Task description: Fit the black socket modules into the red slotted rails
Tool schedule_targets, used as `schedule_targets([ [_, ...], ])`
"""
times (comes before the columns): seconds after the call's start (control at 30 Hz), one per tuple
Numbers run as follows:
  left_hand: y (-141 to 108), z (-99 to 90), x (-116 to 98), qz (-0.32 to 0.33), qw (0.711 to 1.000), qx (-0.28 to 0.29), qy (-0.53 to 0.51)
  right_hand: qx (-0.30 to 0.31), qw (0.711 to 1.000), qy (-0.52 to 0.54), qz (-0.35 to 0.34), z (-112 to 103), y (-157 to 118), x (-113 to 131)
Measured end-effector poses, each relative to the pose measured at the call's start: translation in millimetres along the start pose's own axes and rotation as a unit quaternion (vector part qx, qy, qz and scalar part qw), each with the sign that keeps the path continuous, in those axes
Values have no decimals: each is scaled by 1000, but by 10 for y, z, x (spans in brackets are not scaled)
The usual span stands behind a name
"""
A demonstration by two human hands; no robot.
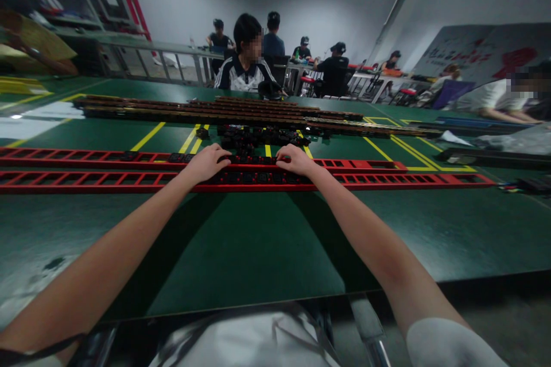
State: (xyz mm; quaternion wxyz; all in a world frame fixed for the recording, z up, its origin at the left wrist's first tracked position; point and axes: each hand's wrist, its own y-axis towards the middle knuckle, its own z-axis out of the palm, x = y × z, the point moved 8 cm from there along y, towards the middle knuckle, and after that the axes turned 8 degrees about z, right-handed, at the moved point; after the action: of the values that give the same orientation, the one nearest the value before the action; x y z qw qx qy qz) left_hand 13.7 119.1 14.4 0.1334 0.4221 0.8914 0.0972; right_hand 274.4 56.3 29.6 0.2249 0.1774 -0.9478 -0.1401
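Two long red slotted strips lie side by side across the green table. My left hand (pixel 208 161) is closed at the far red strip (pixel 357 165), thumb and fingers curled over it. Facing it a short way to the right, my right hand (pixel 297 160) pinches the same strip. Small black square parts sit in the slots between my hands, and more black parts (pixel 247 178) fill the middle of the near red strip (pixel 408 181). Fine detail under my fingertips is hidden. Just beyond my hands lies a pile of loose black parts (pixel 258 136).
Long brown strips (pixel 206 109) are stacked across the table behind the pile. Yellow lines mark the green tabletop (pixel 258 241). A clear plastic bag (pixel 516 140) and a dark bar (pixel 477 157) lie at the right. A person (pixel 245 71) sits opposite; others sit around.
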Motion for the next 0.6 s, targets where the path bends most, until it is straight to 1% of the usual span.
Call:
schedule_targets([
  [0.1,3,10,18,2,1000,-5,1,-3,1000,4,-7,-11,9,14],
  [0.2,4,16,25,3,1000,-6,-4,-7,1000,6,10,-8,16,-20],
  [0.33,1,11,9,-1,1000,1,-6,5,999,12,43,24,18,-80],
  [0.6,3,16,21,-2,1000,1,-7,10,998,12,57,19,12,-64],
])
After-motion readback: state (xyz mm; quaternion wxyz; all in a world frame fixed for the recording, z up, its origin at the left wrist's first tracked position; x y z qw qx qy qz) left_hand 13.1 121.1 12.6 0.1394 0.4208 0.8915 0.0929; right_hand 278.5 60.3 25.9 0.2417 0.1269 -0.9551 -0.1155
